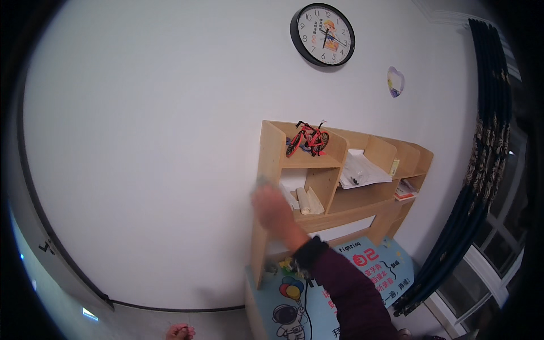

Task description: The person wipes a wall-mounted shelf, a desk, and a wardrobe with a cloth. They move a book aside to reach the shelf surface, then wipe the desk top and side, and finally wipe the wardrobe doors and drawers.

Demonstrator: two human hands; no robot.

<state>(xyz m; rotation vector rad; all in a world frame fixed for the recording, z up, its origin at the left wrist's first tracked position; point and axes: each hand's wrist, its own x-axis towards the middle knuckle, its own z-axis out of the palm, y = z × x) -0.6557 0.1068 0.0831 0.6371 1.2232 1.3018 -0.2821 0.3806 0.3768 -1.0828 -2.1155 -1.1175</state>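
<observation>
My right hand [272,208], in a dark purple sleeve [357,293] with a black cuff, reaches up in front of the left side of a wooden desk hutch [270,161]. The hand is blurred. A small grey-green patch shows at its fingertips, too smeared to name, and whether the hand touches the panel is unclear. Down at the bottom edge, my left hand [180,331] is partly cut off with its fingers curled, over the grey floor [212,321]. What it may hold is hidden.
A red toy bicycle [308,140] stands on the hutch's top shelf. Paper rolls [304,200] and a plastic-wrapped stack of paper [361,170] occupy other compartments. Below lies a blue printed desk mat [276,297] with a black cable. A wall clock [326,35], dark curtain [478,170] and door [63,255] surround it.
</observation>
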